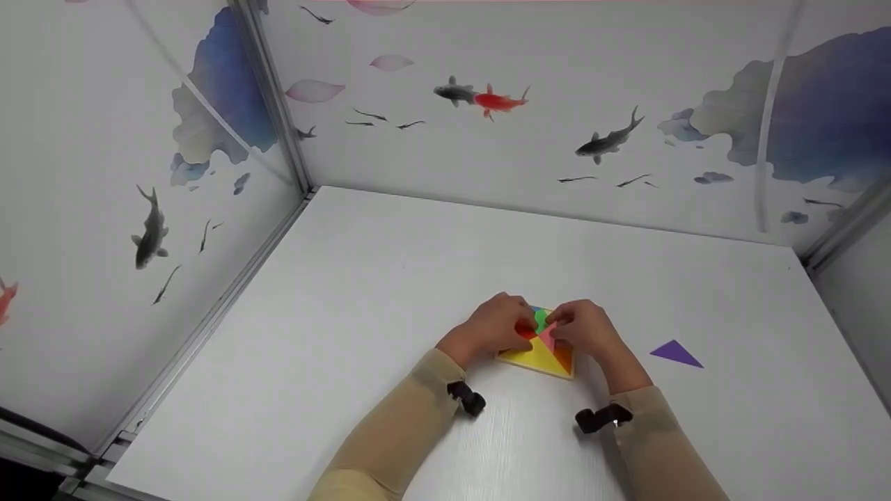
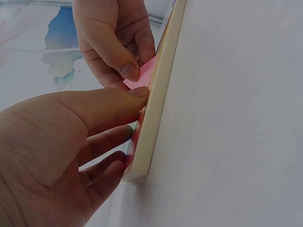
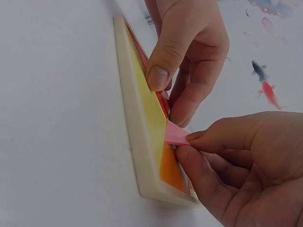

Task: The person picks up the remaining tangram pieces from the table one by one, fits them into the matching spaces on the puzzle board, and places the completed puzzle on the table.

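A square tangram board (image 3: 137,146) with a pale raised rim lies on the table between both hands. My right hand (image 1: 590,328) pinches a pink tangram piece (image 3: 176,134) between thumb and forefinger; the piece tilts up from the board in the right wrist view. From the other side, my left hand (image 1: 498,323) rests its thumb on the yellow piece (image 1: 536,357), its fingertips by the red piece (image 1: 525,331) and the green piece (image 1: 540,318). An orange piece (image 3: 171,169) sits in the corner beneath the right fingers. The fingers partly hide the board's far side.
A loose purple triangle (image 1: 676,353) lies on the white table (image 1: 334,313), right of the right hand. White panels (image 1: 515,153) printed with fish and blue shapes stand along the back and sides. Black camera mounts (image 1: 468,399) are strapped to both wrists.
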`<move>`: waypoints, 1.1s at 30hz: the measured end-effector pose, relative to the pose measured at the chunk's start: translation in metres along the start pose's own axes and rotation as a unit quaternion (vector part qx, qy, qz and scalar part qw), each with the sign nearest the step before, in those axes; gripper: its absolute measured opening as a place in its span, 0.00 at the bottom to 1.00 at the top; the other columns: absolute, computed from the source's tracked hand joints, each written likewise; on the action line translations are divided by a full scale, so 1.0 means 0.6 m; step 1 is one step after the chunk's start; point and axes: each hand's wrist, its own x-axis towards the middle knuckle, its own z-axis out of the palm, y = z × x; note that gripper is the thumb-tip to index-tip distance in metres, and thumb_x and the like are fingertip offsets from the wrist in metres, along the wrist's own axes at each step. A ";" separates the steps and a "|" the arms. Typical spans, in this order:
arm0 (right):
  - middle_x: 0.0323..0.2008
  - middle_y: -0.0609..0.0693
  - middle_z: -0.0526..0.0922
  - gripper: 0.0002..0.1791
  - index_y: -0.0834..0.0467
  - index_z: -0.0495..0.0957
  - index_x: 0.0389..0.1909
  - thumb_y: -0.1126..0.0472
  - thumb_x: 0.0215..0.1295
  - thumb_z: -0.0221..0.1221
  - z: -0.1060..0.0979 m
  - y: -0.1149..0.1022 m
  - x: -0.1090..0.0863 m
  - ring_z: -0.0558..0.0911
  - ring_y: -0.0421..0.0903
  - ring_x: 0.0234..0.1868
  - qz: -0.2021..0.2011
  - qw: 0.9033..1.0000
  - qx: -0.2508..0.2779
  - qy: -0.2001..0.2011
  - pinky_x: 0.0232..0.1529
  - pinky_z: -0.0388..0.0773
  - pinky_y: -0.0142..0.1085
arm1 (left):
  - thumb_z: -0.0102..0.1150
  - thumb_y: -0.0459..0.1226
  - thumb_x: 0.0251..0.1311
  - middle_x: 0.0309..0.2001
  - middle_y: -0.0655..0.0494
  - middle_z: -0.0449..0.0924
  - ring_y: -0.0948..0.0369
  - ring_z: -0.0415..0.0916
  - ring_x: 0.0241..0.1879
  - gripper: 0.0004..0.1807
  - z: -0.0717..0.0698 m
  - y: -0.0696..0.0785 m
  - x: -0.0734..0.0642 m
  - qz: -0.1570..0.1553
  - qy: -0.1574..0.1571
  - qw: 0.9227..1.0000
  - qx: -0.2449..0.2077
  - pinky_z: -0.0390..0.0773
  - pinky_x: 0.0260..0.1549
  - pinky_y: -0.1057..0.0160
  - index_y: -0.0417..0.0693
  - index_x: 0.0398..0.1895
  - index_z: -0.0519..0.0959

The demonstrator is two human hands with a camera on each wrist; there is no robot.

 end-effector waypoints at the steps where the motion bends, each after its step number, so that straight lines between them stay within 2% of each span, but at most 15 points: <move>1: 0.42 0.56 0.84 0.10 0.61 0.87 0.50 0.65 0.70 0.66 0.000 0.000 0.000 0.82 0.50 0.41 0.001 1.000 -0.001 0.000 0.44 0.85 0.33 | 0.74 0.45 0.61 0.58 0.60 0.84 0.58 0.73 0.57 0.16 0.000 0.000 0.000 -0.001 -0.001 1.000 0.001 0.78 0.58 0.64 0.57 0.52 0.91; 21: 0.46 0.58 0.84 0.11 0.60 0.88 0.50 0.67 0.68 0.69 0.001 -0.004 0.000 0.81 0.51 0.44 0.020 1.000 -0.006 0.000 0.46 0.85 0.32 | 0.75 0.46 0.62 0.61 0.59 0.83 0.58 0.73 0.60 0.18 -0.001 0.004 0.001 -0.013 -0.007 1.000 0.004 0.78 0.62 0.62 0.58 0.54 0.90; 33: 0.46 0.57 0.84 0.14 0.59 0.88 0.51 0.64 0.65 0.72 0.002 -0.002 0.002 0.80 0.51 0.44 0.015 1.000 -0.021 0.003 0.44 0.83 0.32 | 0.74 0.44 0.60 0.57 0.60 0.85 0.58 0.74 0.57 0.15 -0.002 0.003 0.000 -0.005 -0.002 1.000 -0.004 0.78 0.58 0.64 0.56 0.51 0.91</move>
